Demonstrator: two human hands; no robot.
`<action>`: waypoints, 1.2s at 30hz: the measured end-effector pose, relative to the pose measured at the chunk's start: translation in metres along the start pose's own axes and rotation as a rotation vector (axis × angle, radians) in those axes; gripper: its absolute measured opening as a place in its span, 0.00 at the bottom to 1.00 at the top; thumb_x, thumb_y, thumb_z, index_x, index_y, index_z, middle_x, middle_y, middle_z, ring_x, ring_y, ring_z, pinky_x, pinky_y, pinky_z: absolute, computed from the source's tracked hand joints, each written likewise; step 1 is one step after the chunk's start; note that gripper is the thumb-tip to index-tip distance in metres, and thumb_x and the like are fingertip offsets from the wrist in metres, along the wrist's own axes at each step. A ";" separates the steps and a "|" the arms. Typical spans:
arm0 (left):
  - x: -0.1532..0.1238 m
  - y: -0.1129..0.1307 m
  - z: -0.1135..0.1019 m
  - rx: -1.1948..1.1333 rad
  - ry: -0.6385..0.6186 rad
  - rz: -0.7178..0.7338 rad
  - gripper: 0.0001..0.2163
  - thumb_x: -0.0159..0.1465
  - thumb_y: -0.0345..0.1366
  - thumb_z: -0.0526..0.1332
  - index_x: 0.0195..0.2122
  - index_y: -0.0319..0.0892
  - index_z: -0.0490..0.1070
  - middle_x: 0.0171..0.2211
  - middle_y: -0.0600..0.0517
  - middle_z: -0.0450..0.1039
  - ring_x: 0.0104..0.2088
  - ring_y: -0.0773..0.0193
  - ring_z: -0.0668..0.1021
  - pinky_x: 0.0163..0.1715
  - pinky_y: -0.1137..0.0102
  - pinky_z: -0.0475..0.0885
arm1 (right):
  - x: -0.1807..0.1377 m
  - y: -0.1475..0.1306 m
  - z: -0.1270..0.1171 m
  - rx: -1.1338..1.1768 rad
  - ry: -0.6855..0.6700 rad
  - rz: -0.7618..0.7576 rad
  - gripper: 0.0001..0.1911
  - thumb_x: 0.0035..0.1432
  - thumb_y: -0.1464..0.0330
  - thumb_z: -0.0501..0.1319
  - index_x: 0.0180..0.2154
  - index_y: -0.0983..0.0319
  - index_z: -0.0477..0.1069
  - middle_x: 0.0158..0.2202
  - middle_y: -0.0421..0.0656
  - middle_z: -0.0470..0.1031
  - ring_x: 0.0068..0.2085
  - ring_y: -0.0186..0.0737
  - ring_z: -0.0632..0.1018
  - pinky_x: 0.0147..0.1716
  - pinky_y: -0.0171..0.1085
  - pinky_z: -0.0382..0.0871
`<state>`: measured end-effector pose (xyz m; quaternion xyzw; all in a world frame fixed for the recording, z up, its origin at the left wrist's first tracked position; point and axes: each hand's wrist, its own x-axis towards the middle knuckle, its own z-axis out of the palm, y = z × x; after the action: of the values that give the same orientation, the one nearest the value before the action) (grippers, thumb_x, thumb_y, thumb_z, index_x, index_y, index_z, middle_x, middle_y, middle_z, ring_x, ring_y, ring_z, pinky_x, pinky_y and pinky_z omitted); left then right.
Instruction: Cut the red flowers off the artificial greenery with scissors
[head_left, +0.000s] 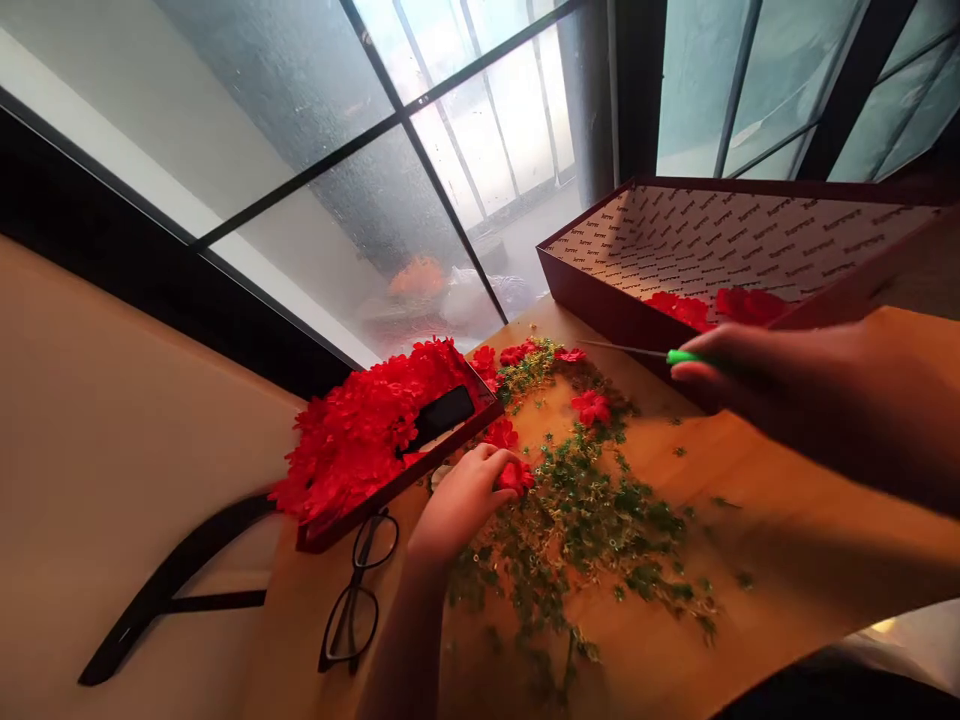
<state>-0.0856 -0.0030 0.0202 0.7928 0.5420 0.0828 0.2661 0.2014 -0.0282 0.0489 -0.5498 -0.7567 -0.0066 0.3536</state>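
My left hand point(461, 500) is closed on a small red flower point(516, 477) at the edge of a scatter of green bits point(592, 520) on the wooden table point(787, 560). My right hand point(810, 395) is raised at the right, fingers pinched on a thin metal tool with a green handle point(679, 356) that points left. A loose red flower point(591, 406) lies among the greens, and a few more point(517, 352) lie farther back. A red tray point(390, 490) heaped with red flowers point(367, 425) stands just left of my left hand.
A black phone point(441, 414) rests on the flower heap. Black-framed glasses point(358, 590) lie at the table's near left. A large dark red box point(600, 300) with patterned lining holds red flowers point(720, 305) at the back right. A window runs behind the table.
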 end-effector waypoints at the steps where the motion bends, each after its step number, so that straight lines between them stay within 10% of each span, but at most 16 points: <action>1: 0.002 -0.001 0.003 0.013 -0.001 0.002 0.08 0.47 0.32 0.60 0.30 0.47 0.71 0.35 0.51 0.70 0.37 0.59 0.71 0.39 0.68 0.63 | -0.005 -0.004 0.010 -0.012 0.003 -0.023 0.21 0.53 0.52 0.45 0.28 0.58 0.67 0.15 0.39 0.65 0.15 0.30 0.64 0.15 0.31 0.51; 9: 0.005 -0.013 -0.017 -0.173 0.306 -0.082 0.04 0.51 0.34 0.55 0.27 0.43 0.68 0.31 0.51 0.70 0.34 0.62 0.73 0.34 0.71 0.66 | 0.000 0.004 0.072 0.170 -0.067 0.090 0.16 0.56 0.59 0.47 0.34 0.61 0.66 0.20 0.40 0.70 0.19 0.31 0.69 0.20 0.29 0.58; 16: 0.014 -0.023 -0.001 -0.388 0.182 -0.162 0.09 0.53 0.41 0.54 0.33 0.42 0.64 0.27 0.53 0.70 0.28 0.64 0.74 0.28 0.73 0.66 | -0.015 0.010 0.098 0.230 -0.252 0.047 0.15 0.56 0.59 0.46 0.37 0.60 0.65 0.29 0.42 0.74 0.27 0.36 0.74 0.25 0.31 0.62; 26: 0.024 -0.023 0.021 0.222 0.373 -0.280 0.15 0.55 0.45 0.52 0.41 0.43 0.65 0.23 0.49 0.71 0.26 0.60 0.73 0.24 0.74 0.59 | -0.018 0.006 0.100 0.176 -0.336 0.032 0.17 0.57 0.58 0.44 0.36 0.60 0.65 0.30 0.43 0.73 0.29 0.37 0.74 0.26 0.31 0.61; 36: 0.029 -0.025 0.032 0.537 0.275 -0.251 0.19 0.57 0.46 0.49 0.47 0.44 0.60 0.32 0.48 0.69 0.31 0.60 0.73 0.25 0.73 0.61 | -0.018 0.005 0.100 0.177 -0.356 0.056 0.18 0.57 0.57 0.43 0.35 0.59 0.65 0.30 0.42 0.73 0.29 0.38 0.74 0.26 0.32 0.61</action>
<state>-0.0810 0.0189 -0.0235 0.7431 0.6688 0.0095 -0.0201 0.1553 -0.0009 -0.0374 -0.5297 -0.7894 0.1672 0.2613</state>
